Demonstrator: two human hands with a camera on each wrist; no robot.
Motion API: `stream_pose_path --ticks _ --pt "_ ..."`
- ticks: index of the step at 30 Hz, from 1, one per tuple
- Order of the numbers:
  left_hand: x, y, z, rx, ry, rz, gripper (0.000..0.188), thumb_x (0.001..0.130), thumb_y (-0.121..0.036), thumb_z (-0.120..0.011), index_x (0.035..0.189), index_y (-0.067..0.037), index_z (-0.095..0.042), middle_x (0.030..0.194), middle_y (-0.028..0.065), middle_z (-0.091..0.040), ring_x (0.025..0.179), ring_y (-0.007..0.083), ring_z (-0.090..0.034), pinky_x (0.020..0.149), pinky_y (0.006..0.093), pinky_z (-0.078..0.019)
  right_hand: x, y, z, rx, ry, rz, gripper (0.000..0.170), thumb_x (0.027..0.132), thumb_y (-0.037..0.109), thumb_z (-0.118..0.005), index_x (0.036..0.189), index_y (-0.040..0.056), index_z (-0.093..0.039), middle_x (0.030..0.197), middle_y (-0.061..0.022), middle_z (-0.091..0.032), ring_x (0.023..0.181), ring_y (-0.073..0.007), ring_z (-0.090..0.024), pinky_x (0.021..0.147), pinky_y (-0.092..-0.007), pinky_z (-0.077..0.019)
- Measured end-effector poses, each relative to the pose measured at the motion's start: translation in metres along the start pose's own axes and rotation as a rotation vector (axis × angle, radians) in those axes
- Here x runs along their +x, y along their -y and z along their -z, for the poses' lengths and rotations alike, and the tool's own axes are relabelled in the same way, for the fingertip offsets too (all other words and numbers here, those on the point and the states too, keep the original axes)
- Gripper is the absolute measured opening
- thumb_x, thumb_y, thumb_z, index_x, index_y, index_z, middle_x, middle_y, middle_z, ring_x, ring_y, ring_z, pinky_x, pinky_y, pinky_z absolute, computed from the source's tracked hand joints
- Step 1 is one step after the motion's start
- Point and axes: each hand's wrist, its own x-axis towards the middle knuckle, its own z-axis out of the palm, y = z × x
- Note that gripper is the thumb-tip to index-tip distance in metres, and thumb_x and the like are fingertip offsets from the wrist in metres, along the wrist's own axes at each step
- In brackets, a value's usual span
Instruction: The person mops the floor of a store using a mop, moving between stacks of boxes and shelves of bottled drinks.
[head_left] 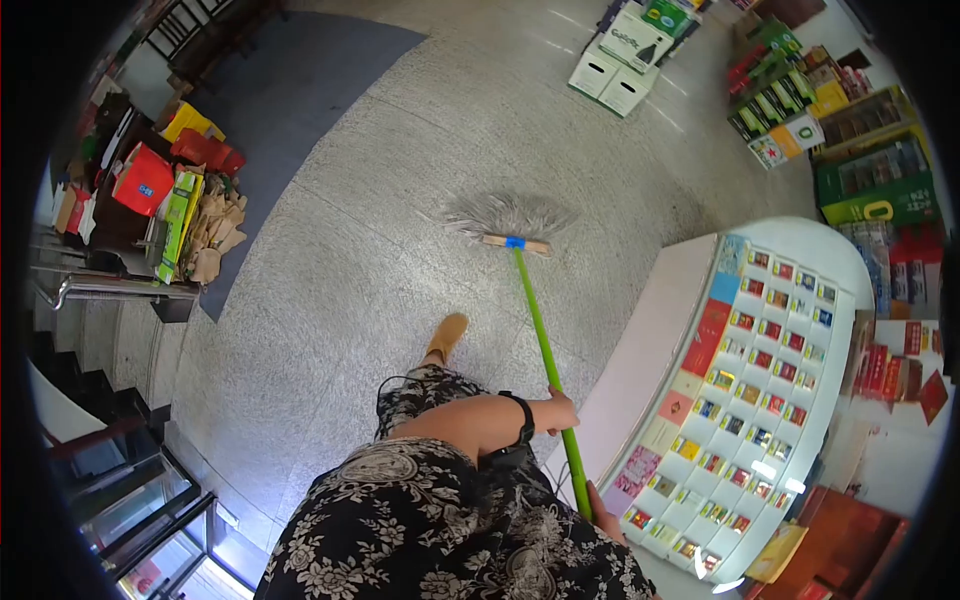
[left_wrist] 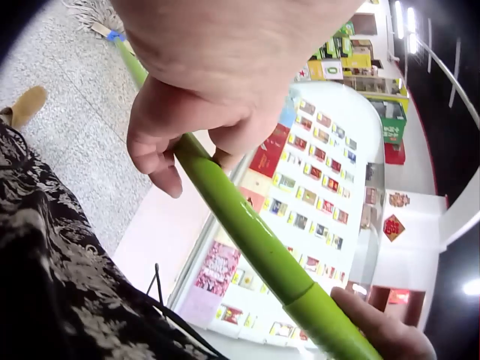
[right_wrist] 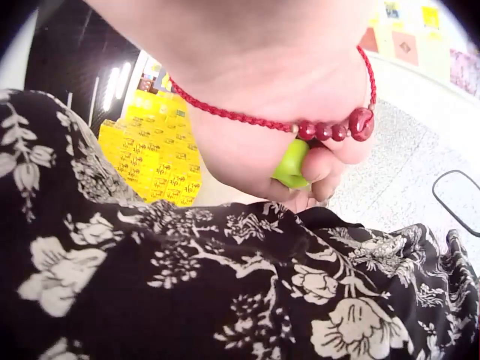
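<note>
A mop with a long green handle (head_left: 537, 325) slants across the head view, its grey strands (head_left: 510, 213) spread on the floor. Blue material marks the middle of its wooden crosspiece (head_left: 490, 240). My left hand (head_left: 556, 411), below a black wristband, grips the handle partway along. Nearer my body, the right hand (head_left: 603, 515) holds the upper end. In the left wrist view, the left fingers (left_wrist: 150, 142) curl round the green tube. The right wrist view shows the handle's end (right_wrist: 291, 165) within my right hand (right_wrist: 262, 142), behind a red beaded bracelet (right_wrist: 232, 115).
A curved glass display counter (head_left: 690, 410) with rows of small packs stands close on the right. Stacked cartons (head_left: 625, 60) stand ahead. At left are a dark mat (head_left: 300, 90), cardboard (head_left: 215, 230) and a metal rail (head_left: 120, 288). My shoe (head_left: 448, 338) is on the speckled floor.
</note>
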Motion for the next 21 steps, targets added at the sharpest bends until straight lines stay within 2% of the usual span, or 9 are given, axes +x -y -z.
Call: stream_pose_path --ticks 2,3,6,7,8,10,15,19,21 --pt "-0.022 -0.029 -0.017 -0.083 -0.064 0.046 0.052 0.086 -0.035 -0.04 0.093 0.015 -0.053 0.059 0.0124 -0.057 0.045 0.0234 -0.058 0.101 0.0494 -0.027 -0.026 -0.001 0.006 -0.024 -0.085 0.038 0.07 0.08 0.02 -0.061 0.139 0.0161 -0.024 0.086 -0.0201 -0.061 0.079 -0.034 -0.062 0.071 -0.0338 -0.0464" --pt "-0.025 -0.039 -0.022 -0.024 -0.028 0.058 0.056 0.084 -0.038 -0.042 0.094 0.017 -0.051 0.059 0.0119 -0.056 0.043 0.0229 -0.057 0.102 0.042 -0.0289 -0.03 -0.023 0.006 -0.005 -0.073 0.069 0.069 0.08 0.02 -0.061 0.138 0.0153 -0.025 0.089 -0.0213 -0.061 0.083 -0.0342 -0.062 0.073 -0.0332 -0.0462" --pt "-0.04 -0.057 -0.024 -0.036 0.052 0.026 0.058 0.083 -0.04 -0.042 0.095 0.016 -0.052 0.058 0.0115 -0.055 0.043 0.0235 -0.057 0.104 0.0426 -0.0238 -0.048 -0.007 0.021 0.021 -0.054 -0.035 0.069 0.079 0.019 -0.061 0.138 0.0145 -0.026 0.089 -0.0215 -0.061 0.084 -0.0341 -0.062 0.073 -0.0331 -0.0463" --pt "-0.035 -0.058 -0.022 -0.043 0.078 0.02 0.062 0.082 -0.038 -0.045 0.103 0.02 -0.044 0.059 0.0108 -0.056 0.043 0.023 -0.057 0.092 0.0427 -0.0402 -0.047 -0.008 0.022 0.04 -0.07 -0.029 0.068 0.078 0.017 -0.061 0.137 0.0147 -0.028 0.088 -0.0209 -0.061 0.082 -0.0332 -0.062 0.073 -0.0336 -0.0466" --pt "-0.024 -0.052 -0.022 -0.042 0.079 0.019 0.062 0.082 -0.038 -0.045 0.103 0.02 -0.044 0.059 0.0108 -0.056 0.043 0.023 -0.057 0.092 0.0427 -0.0402 -0.043 -0.012 0.022 0.041 -0.072 -0.03 0.068 0.078 0.017 -0.061 0.137 0.0147 -0.028 0.088 -0.0209 -0.061 0.082 -0.0332 -0.062 0.073 -0.0336 -0.0466" --pt "-0.01 -0.045 -0.012 -0.243 0.037 0.025 0.1 0.074 -0.034 -0.062 0.11 0.035 0.001 0.064 0.0148 -0.057 0.041 0.0235 -0.056 0.04 0.0308 -0.0479 -0.028 -0.014 0.026 -0.024 -0.133 0.117 0.067 0.077 0.017 -0.061 0.136 0.0134 -0.03 0.08 -0.0215 -0.061 0.075 -0.0338 -0.063 0.068 -0.0366 -0.0477" --pt "-0.005 -0.036 0.06 -0.414 -0.256 0.092 0.099 0.069 -0.028 -0.067 0.122 0.021 0.001 0.072 0.0209 -0.058 0.05 0.0251 -0.059 0.04 0.0318 -0.0474 0.034 0.051 0.052 -0.066 -0.118 0.098 0.066 0.076 0.017 -0.06 0.135 0.0099 -0.031 0.066 -0.0224 -0.058 0.065 -0.0374 -0.061 0.059 -0.0411 -0.0475" --pt "0.035 -0.007 0.149 -0.503 -0.404 0.037 0.084 0.082 -0.023 -0.046 0.128 0.015 0.013 0.069 0.0183 -0.054 0.045 0.0226 -0.05 0.037 0.0352 -0.0383 0.128 0.092 0.068 -0.041 -0.132 0.148 0.065 0.077 0.019 -0.057 0.135 0.0082 -0.03 0.066 -0.0257 -0.057 0.065 -0.041 -0.059 0.058 -0.0449 -0.0471" --pt "0.013 -0.016 0.219 -0.467 -0.448 0.123 0.08 0.083 -0.022 -0.043 0.133 0.009 0.011 0.084 0.0231 -0.058 0.062 0.029 -0.059 0.051 0.04 -0.0463 0.182 0.128 0.084 -0.038 -0.138 0.165 0.065 0.077 0.02 -0.057 0.135 0.0084 -0.029 0.067 -0.0266 -0.057 0.065 -0.042 -0.059 0.059 -0.0458 -0.047"
